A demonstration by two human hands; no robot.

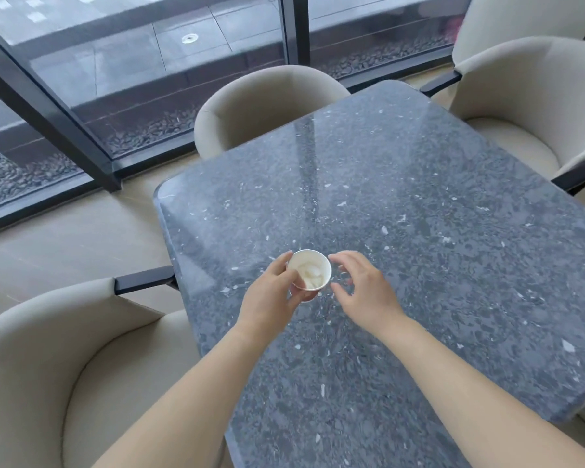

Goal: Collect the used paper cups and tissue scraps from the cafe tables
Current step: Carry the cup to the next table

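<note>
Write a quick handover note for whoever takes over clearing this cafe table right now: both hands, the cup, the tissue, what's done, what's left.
Left hand: grips the paper cup by its side, over the grey stone table.
Right hand: holds nothing, fingers loosely curled just beside the cup's rim; contact cannot be told.
Tissue scraps: white, lying inside the cup.
Done: scraps are in the cup and the cup is in hand.
Left: carry the cup away. Other tables are out of view, so check them.
</note>
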